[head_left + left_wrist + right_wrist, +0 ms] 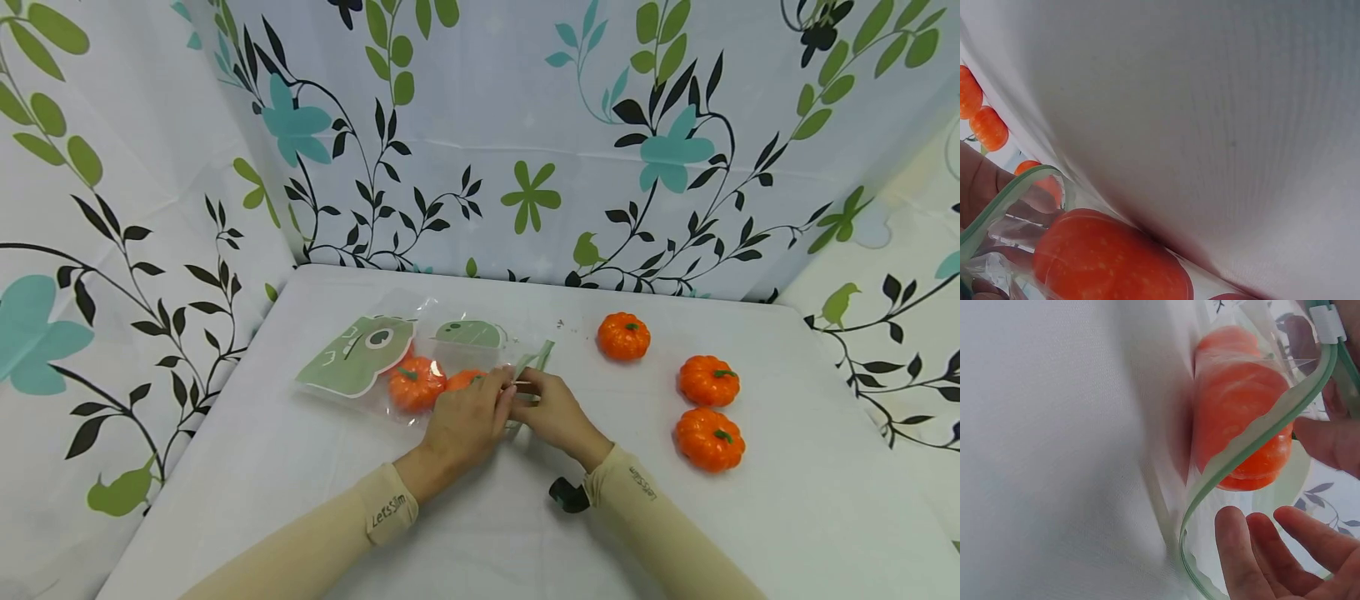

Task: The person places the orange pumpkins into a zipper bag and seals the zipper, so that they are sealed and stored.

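Observation:
A clear zip bag (352, 354) with a green frog print lies on the table, holding several orange pumpkins (417, 385). My left hand (468, 421) grips the bag's rim by the white slider (1327, 325). Beside it, my right hand (555, 417) is at the bag's mouth, its fingers (1235, 544) apart and slightly bent, holding nothing visible. The green zip strip (1260, 437) bows out in front of a pumpkin (1241, 419) in the right wrist view. In the left wrist view, a pumpkin (1110, 259) shows below the strip (1004, 200); the left hand is mostly hidden there.
Three loose orange pumpkins (624, 337) (708, 381) (710, 439) stand on the white table (810, 500) to the right of the hands. A small black object (568, 495) is at the right sleeve. Leaf-patterned curtains (450, 133) border the back and sides.

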`<state>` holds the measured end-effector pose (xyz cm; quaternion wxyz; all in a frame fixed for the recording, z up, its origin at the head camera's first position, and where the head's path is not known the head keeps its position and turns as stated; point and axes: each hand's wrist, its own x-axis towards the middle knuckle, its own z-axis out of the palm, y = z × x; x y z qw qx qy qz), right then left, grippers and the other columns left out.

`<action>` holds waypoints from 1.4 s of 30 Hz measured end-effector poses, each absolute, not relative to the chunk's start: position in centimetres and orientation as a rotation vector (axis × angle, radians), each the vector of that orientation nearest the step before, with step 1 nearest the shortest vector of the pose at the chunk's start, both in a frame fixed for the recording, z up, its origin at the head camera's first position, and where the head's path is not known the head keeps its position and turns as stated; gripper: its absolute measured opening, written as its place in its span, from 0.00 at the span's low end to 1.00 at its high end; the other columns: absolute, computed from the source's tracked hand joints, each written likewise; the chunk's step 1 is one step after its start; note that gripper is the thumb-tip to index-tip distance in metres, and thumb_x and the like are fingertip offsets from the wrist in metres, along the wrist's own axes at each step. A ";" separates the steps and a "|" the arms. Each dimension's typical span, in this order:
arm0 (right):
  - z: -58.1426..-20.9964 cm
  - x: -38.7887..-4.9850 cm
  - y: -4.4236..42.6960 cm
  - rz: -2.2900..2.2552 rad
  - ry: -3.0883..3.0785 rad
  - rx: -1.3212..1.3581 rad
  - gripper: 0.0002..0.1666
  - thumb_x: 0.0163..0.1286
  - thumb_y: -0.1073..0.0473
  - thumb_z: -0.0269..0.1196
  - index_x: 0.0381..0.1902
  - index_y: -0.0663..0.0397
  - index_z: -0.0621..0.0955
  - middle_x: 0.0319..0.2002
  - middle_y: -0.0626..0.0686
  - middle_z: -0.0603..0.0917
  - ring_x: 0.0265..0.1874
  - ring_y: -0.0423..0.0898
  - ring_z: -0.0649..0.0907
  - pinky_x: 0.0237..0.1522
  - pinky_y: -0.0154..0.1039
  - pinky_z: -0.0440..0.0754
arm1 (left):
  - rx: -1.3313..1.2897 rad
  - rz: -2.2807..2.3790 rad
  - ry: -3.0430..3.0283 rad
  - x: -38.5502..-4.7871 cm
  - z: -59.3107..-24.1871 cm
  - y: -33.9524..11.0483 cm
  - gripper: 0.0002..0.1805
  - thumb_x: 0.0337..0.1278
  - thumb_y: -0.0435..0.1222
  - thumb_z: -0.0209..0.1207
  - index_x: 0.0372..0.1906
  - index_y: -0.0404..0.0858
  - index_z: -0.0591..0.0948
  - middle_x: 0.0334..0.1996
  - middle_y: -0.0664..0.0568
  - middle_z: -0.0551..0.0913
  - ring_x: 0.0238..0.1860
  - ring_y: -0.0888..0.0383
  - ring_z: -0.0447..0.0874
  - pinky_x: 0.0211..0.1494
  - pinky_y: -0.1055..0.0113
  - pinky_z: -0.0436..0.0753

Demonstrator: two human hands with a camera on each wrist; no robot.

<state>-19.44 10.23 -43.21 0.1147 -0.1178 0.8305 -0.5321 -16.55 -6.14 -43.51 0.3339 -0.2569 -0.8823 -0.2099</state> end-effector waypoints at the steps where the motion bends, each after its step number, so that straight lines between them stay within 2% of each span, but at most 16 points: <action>1: -43.2 -19.3 10.3 -1.556 2.454 -0.349 0.23 0.64 0.61 0.71 0.58 0.56 0.82 0.57 0.55 0.83 0.54 0.55 0.84 0.52 0.49 0.82 | -0.669 -0.551 -2.303 -16.5 -43.5 -6.1 0.10 0.65 0.37 0.63 0.46 0.36 0.80 0.29 0.50 0.86 0.24 0.54 0.84 0.17 0.60 0.77; 7: -43.4 -18.9 10.6 -1.606 2.441 -0.371 0.17 0.67 0.62 0.69 0.54 0.58 0.83 0.55 0.56 0.84 0.51 0.56 0.85 0.50 0.48 0.83 | -0.656 -0.573 -2.309 -16.5 -43.4 -6.1 0.07 0.66 0.37 0.63 0.42 0.38 0.79 0.24 0.51 0.82 0.21 0.54 0.81 0.17 0.61 0.76; 16: -44.1 -19.0 10.0 -1.686 2.291 -0.456 0.17 0.73 0.68 0.61 0.57 0.69 0.80 0.59 0.65 0.80 0.58 0.59 0.82 0.54 0.45 0.81 | -0.679 -0.571 -2.325 -16.4 -43.4 -6.0 0.06 0.66 0.36 0.63 0.40 0.37 0.78 0.22 0.51 0.81 0.21 0.53 0.79 0.18 0.61 0.75; 18: -44.1 -19.0 9.8 -1.681 2.297 -0.471 0.16 0.73 0.68 0.60 0.55 0.70 0.80 0.57 0.65 0.82 0.56 0.57 0.83 0.53 0.42 0.81 | -0.676 -0.569 -2.326 -16.4 -43.4 -6.1 0.07 0.65 0.36 0.63 0.40 0.37 0.78 0.22 0.50 0.81 0.21 0.53 0.80 0.18 0.61 0.75; 21: -44.1 -19.0 9.6 -1.658 2.319 -0.490 0.12 0.72 0.69 0.59 0.49 0.72 0.81 0.48 0.62 0.86 0.47 0.49 0.84 0.48 0.39 0.80 | -0.673 -0.577 -2.333 -16.4 -43.4 -6.1 0.08 0.66 0.37 0.63 0.40 0.37 0.78 0.23 0.50 0.82 0.21 0.53 0.80 0.18 0.62 0.75; 25: -44.0 -19.1 9.5 -1.639 2.311 -0.517 0.12 0.71 0.70 0.57 0.47 0.73 0.81 0.41 0.60 0.86 0.38 0.43 0.80 0.43 0.39 0.78 | -0.677 -0.597 -2.350 -16.3 -43.3 -6.1 0.07 0.67 0.37 0.62 0.40 0.38 0.78 0.23 0.51 0.81 0.21 0.55 0.80 0.18 0.63 0.75; 31: -44.0 -18.9 9.5 -1.633 2.250 -0.569 0.15 0.72 0.70 0.55 0.52 0.73 0.80 0.47 0.61 0.86 0.43 0.45 0.81 0.49 0.43 0.79 | -0.677 -0.593 -2.350 -16.3 -43.4 -6.2 0.06 0.68 0.36 0.62 0.39 0.39 0.77 0.21 0.53 0.78 0.18 0.58 0.77 0.16 0.66 0.72; 35: -43.8 -18.6 10.3 -1.614 2.264 -0.594 0.16 0.72 0.69 0.57 0.56 0.66 0.82 0.53 0.58 0.85 0.52 0.50 0.82 0.55 0.47 0.78 | -0.665 -0.587 -2.338 -16.3 -43.4 -6.2 0.06 0.67 0.37 0.62 0.38 0.39 0.77 0.20 0.54 0.79 0.17 0.58 0.76 0.15 0.65 0.71; 38: -43.4 -18.5 11.6 -1.626 2.311 -0.602 0.21 0.70 0.72 0.58 0.61 0.66 0.80 0.57 0.60 0.83 0.58 0.54 0.81 0.59 0.48 0.77 | -0.655 -0.587 -2.336 -16.3 -43.4 -6.3 0.06 0.67 0.37 0.63 0.39 0.39 0.78 0.20 0.54 0.79 0.17 0.58 0.76 0.15 0.65 0.71; 42: -41.7 -18.7 13.7 -1.638 2.491 -0.537 0.23 0.68 0.74 0.58 0.60 0.62 0.82 0.56 0.59 0.84 0.57 0.55 0.83 0.57 0.50 0.79 | -0.646 -0.601 -2.344 -16.4 -43.5 -6.5 0.06 0.66 0.37 0.62 0.38 0.39 0.77 0.19 0.55 0.77 0.15 0.58 0.74 0.15 0.66 0.70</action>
